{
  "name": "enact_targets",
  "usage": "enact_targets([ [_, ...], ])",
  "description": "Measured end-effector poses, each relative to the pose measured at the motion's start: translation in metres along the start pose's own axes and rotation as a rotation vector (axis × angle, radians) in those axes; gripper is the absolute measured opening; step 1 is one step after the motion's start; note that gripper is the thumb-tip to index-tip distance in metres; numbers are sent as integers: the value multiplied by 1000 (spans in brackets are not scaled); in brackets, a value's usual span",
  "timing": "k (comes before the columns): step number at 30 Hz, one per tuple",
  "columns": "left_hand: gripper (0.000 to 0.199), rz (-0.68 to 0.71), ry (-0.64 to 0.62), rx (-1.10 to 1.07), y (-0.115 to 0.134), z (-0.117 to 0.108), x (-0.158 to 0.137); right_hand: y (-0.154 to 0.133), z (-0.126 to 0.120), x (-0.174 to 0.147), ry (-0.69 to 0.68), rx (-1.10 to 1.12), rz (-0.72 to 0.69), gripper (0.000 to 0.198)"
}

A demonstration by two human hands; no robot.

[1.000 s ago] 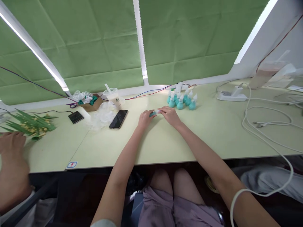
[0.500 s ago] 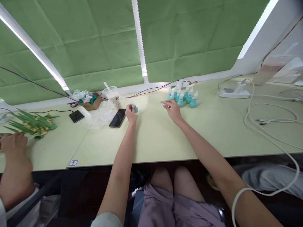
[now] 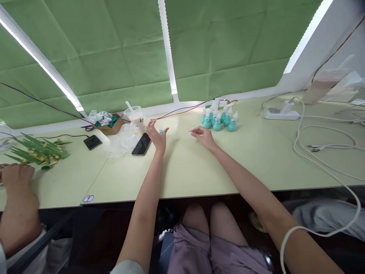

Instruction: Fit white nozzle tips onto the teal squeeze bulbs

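Note:
My left hand is raised over the table with fingers spread and thumb out, holding nothing. Just behind it, partly hidden, is a small teal bottle. My right hand has its fingertips pinched together on a small white piece, too small to make out its kind. Beyond the right hand stands a cluster of several round teal bottles with pointed translucent tips, all upright.
Left of my left hand lie a phone, crumpled clear plastic, a lidded drink cup and a small cardboard box. A power strip with white cables is at right. Another person's hand is by green stems.
My left hand has let go of the small teal bottle and spread its fingers. The right hand has moved slightly left and nearer, its fingers now pinched on the white piece.

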State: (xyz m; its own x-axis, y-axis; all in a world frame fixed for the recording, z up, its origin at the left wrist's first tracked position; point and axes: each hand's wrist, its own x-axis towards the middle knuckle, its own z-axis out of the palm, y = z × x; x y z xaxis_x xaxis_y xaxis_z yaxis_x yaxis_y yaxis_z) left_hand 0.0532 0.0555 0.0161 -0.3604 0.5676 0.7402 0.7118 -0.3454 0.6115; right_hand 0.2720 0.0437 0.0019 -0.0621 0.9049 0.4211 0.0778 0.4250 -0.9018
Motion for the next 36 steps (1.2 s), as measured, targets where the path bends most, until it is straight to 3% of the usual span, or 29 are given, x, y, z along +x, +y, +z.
enact_targets([
  [1, 51, 34, -68, -34, 10, 0, -2, 1, 1, 0, 9, 42, 0, 20],
  [3, 32, 69, -362, -157, 28, 5, -10, 1, 2, 1, 21, 102, -4, 22],
  [5, 28, 30, -620, -289, 41, 13, -22, -1, 3, -1, 30, 114, -2, 25],
  [6, 29, -12, -666, -341, 46, 17, -28, -3, 3, -2, 35, 104, -4, 25],
  [11, 25, -116, -551, -432, 53, 22, -40, -9, 4, -5, 65, -46, -54, 22],
  [16, 18, -62, -512, -378, 51, 19, -38, -5, 4, -3, 94, -135, -58, 20],
  [22, 20, 37, -468, -371, 52, 19, -42, -8, 6, -7, 121, -112, -202, 13],
  [30, 20, -104, -449, -523, 53, 22, -44, -14, 10, -10, 125, -189, -260, 17],
  [36, 22, -266, -550, -752, 50, 23, -43, -16, 12, -10, 105, -187, -253, 15],
])
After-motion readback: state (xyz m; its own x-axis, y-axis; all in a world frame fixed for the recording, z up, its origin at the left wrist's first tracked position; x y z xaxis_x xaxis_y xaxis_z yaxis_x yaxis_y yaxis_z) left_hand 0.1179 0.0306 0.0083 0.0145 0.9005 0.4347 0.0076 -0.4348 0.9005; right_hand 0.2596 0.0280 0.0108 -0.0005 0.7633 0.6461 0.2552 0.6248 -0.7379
